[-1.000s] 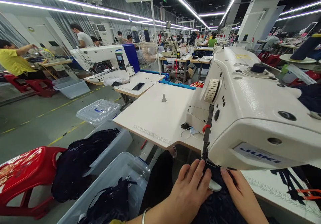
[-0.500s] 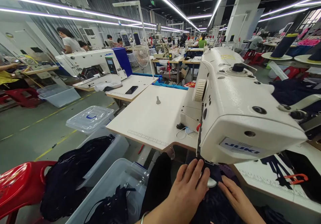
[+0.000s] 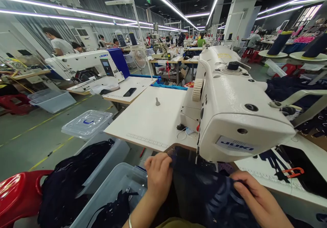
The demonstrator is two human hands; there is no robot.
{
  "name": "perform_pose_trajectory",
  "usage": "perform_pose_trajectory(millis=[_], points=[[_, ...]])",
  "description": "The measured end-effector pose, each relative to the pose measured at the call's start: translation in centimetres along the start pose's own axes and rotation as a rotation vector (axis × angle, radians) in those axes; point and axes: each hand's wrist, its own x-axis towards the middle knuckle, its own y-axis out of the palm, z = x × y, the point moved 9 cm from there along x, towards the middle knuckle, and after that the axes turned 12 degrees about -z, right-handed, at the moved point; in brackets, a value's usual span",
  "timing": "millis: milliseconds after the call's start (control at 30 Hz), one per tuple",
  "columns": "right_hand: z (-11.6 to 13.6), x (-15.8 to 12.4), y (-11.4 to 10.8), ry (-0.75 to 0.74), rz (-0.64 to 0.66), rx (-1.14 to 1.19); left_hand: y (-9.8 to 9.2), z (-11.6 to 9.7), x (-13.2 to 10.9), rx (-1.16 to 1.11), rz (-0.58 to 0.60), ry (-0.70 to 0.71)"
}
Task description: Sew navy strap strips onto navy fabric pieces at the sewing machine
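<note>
A dark navy, partly sheer fabric piece [image 3: 204, 187] is stretched between my two hands, just in front of the white JUKI sewing machine [image 3: 237, 112]. My left hand [image 3: 159, 171] is closed on the fabric's upper left corner. On the other side, my right hand [image 3: 255, 194] pinches the right edge between thumb and fingers. The fabric hangs down toward my lap and covers part of the area under the machine head. Whether any of it still touches the needle area cannot be made out.
Clear plastic bins [image 3: 114, 187] with dark garments stand at the left, beside a red stool [image 3: 20, 194]. The white worktable [image 3: 145, 119] extends left of the machine. On the right lie dark strips [image 3: 270, 163], orange snips [image 3: 293, 172] and a black phone-like slab [image 3: 304, 173].
Both hands have lifted off the spot under the machine head and moved apart. The left went leftward, the right slightly up and right, spreading the fabric between them. The view shifted slightly.
</note>
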Motion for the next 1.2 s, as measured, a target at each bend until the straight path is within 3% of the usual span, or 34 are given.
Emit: perform_pose_trajectory(millis=[67,133,267,333,500,600,900,1200], points=[[3.5,1.1,1.8,-0.253,-0.048,-0.140,-0.1,1.3,0.5,0.067,0.013,-0.009],[5.8,1.6,3.2,-0.464,-0.159,-0.325,0.4,0.6,0.6,0.074,0.064,0.067],[7.6,1.2,4.8,-0.691,-0.270,-0.590,2.5,-6.2,-1.9,-0.090,0.344,0.586],[7.0,1.2,4.5,-0.628,-0.246,-0.569,3.3,-8.5,-3.4,-0.110,0.458,0.722],[1.3,2.0,3.6,-0.001,-0.101,-0.102,4.0,-9.4,-4.1,-0.060,0.528,0.673],[-1.0,2.1,3.9,0.204,-0.079,0.105,4.0,-9.3,-3.9,-0.068,0.543,0.643],[-2.1,3.7,3.4,0.235,-0.118,-0.103,4.5,-8.2,-3.2,-0.095,0.552,0.512],[-1.5,4.0,3.4,0.208,-0.123,-0.119,4.5,-8.3,-3.1,-0.096,0.537,0.526]])
